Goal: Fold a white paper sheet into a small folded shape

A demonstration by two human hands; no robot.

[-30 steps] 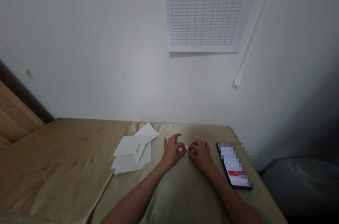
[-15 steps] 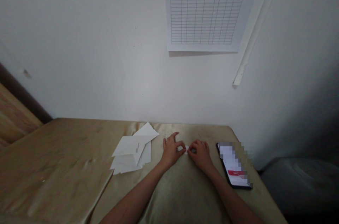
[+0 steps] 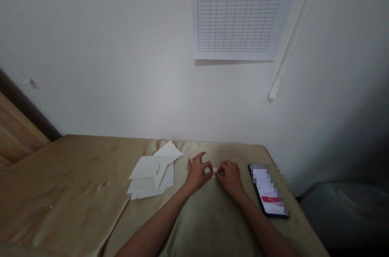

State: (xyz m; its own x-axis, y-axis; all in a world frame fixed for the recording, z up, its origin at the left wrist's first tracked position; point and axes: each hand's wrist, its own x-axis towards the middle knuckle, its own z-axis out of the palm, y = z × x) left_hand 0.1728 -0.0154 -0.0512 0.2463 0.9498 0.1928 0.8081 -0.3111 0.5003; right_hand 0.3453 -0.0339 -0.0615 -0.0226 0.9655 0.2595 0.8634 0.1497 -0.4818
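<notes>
Both hands are close together, each with thumb and index finger pinched. The left hand and right hand appear to grip a small white paper piece between them; more white shows through the left finger loop. Left's other fingers fan up, right's curl in. Exact fold or edge under the fingertips too small to tell.

Progress: looks mid-handling, as the piece is between the pinches and not set down. No finished item is visible near the hands. How much is left on this piece, can't tell.

Just left of the left hand, a loose pile of white paper sheets, overlapping, some edges ragged; neither hand touches it. Right of the right hand, a phone, screen lit, partly pixelated, apart from the fingers. Below the hands, a table with a shiny tan cover. Beyond the hands, a white wall; above them, a printed grid sheet on it.
</notes>
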